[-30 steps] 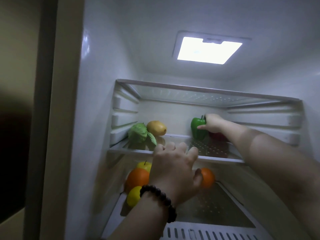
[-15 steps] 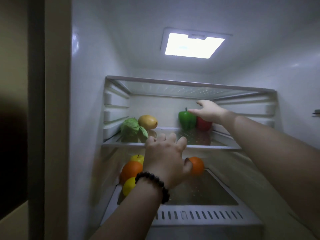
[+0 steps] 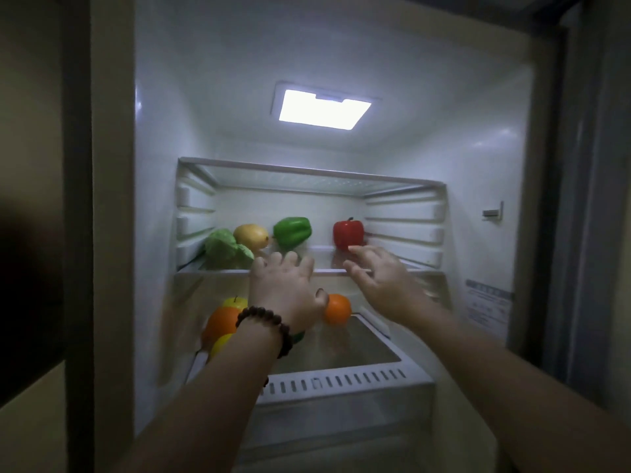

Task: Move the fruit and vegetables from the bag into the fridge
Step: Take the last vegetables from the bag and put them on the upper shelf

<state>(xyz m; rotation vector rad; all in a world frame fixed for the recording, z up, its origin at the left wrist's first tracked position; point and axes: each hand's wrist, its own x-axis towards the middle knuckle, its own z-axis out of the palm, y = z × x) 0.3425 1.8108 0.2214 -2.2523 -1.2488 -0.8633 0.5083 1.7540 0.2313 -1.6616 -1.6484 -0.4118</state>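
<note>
1. Now reaching into the open fridge: right hand with fingers spread and relaxed, grip wide and holding nothing, fingertips just below the red pepper, near it, contact not clear through motion blur.
2. Left hand, with a dark bead bracelet on the wrist, fingers straight over the front edge of the glass shelf, grip wide, nothing held.
3. Seen from the right hand, red pepper at 11 o'clock, upright at the back right of the shelf.
4. Seen from the left hand, green pepper at 12 o'clock, tilted, well apart from the red one.
5. On the same shelf, further toward 9 o'clock: a yellow mango-like fruit just beside the green pepper, and a pale green leafy vegetable touching that fruit at front left.
6. Below the shelf, in the drawer: a large orange at left, a yellow-green apple behind it, a lemon in front of it, and a second orange at 3 o'clock from the left thumb; partly hidden by the left wrist, something green.
7. Overhead at 12 o'clock, the lit ceiling lamp; above the produce, an upper glass shelf.
</note>
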